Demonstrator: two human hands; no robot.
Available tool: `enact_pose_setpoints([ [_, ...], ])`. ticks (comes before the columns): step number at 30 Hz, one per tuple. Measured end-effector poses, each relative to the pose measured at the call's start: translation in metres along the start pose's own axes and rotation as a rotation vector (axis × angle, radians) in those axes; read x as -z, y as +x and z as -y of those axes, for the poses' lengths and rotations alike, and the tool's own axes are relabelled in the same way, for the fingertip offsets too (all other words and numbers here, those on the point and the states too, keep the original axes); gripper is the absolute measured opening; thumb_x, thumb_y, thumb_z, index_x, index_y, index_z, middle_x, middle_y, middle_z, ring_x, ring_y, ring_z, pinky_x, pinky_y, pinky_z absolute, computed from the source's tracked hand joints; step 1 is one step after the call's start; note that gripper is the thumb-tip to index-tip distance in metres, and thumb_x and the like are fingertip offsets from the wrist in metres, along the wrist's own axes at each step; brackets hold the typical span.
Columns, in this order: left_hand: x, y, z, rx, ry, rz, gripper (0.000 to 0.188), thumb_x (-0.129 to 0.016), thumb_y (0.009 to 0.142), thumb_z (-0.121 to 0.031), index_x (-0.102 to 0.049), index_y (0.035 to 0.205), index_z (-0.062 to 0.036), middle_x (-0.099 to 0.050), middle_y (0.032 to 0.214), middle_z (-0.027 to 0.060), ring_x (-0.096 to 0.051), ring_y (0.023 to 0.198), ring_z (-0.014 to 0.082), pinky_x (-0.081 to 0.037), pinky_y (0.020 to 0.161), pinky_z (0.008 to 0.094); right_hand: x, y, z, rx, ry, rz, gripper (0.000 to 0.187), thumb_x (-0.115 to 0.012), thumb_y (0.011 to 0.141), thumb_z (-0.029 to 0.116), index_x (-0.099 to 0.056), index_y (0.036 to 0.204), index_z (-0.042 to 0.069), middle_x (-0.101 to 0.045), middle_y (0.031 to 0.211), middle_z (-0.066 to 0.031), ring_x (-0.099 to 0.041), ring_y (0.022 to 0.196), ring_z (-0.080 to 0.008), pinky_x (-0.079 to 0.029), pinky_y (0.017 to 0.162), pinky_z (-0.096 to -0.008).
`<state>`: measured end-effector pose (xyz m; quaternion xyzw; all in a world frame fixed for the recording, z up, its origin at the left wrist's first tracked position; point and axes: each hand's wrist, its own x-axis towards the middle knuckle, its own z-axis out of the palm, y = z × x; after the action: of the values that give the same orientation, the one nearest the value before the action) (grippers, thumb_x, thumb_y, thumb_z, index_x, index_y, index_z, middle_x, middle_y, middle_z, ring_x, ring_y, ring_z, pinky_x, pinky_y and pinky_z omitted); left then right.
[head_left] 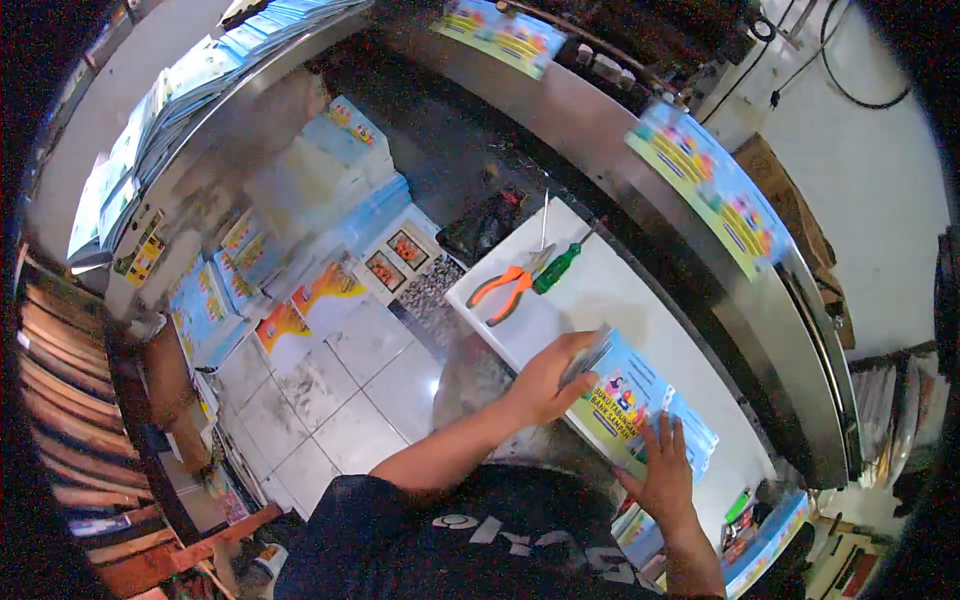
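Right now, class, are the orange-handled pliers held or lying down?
Lying down: the pliers rest on the white worktop; left hand and right hand touch the booklets.

At four o'clock, a rectangular blue-and-yellow paper booklet (640,378) is bearing dark lettering (622,412); at six, a black shirt (400,545), pale letters (555,541).

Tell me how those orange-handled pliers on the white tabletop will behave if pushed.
The orange-handled pliers probably won't roll, since their two handles lie splayed. They may slide fairly easily, as the white tabletop looks smooth. The green-handled screwdriver close beside their head might get nudged.
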<state>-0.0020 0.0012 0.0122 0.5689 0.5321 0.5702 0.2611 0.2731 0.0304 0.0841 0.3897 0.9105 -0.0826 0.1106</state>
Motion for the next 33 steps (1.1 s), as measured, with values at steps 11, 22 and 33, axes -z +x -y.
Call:
enact_pose_setpoints([
  [11,0.002,-0.001,0.000,-0.007,-0.006,-0.006,0.055,-0.057,0.094,-0.032,-0.043,0.134,0.0033,-0.050,0.131,0.0257,-0.051,0.122,0.0394,-0.040,0.103,0.0418,0.051,0.018,-0.053,0.112,0.334,0.128,0.058,-0.071,0.083,0.029,-0.053,0.134,0.008,-0.050,0.142,-0.0140,-0.056,0.121,-0.0344,-0.044,0.104,-0.0421],
  [22,-0.002,0.001,0.000,0.022,0.069,-0.007,0.058,-0.057,0.093,-0.035,-0.043,0.136,0.0012,-0.051,0.131,0.0252,-0.050,0.121,0.0403,-0.040,0.104,0.0438,0.224,0.141,-0.162,-0.092,-0.158,-0.981,0.046,-0.050,0.091,0.007,-0.051,0.137,0.009,-0.060,0.129,-0.0172,-0.061,0.113,-0.0343,-0.049,0.097,-0.0417],
  [33,-0.002,-0.005,0.003,0.070,0.062,0.005,0.056,-0.053,0.095,-0.036,-0.043,0.137,-0.0013,-0.050,0.134,0.0234,-0.049,0.124,0.0390,-0.038,0.107,0.0425,0.092,0.120,-0.076,-0.123,-0.073,-0.323,0.055,-0.071,0.080,0.022,-0.056,0.131,0.011,-0.062,0.122,-0.0176,-0.060,0.111,-0.0348,-0.049,0.093,-0.0441],
])
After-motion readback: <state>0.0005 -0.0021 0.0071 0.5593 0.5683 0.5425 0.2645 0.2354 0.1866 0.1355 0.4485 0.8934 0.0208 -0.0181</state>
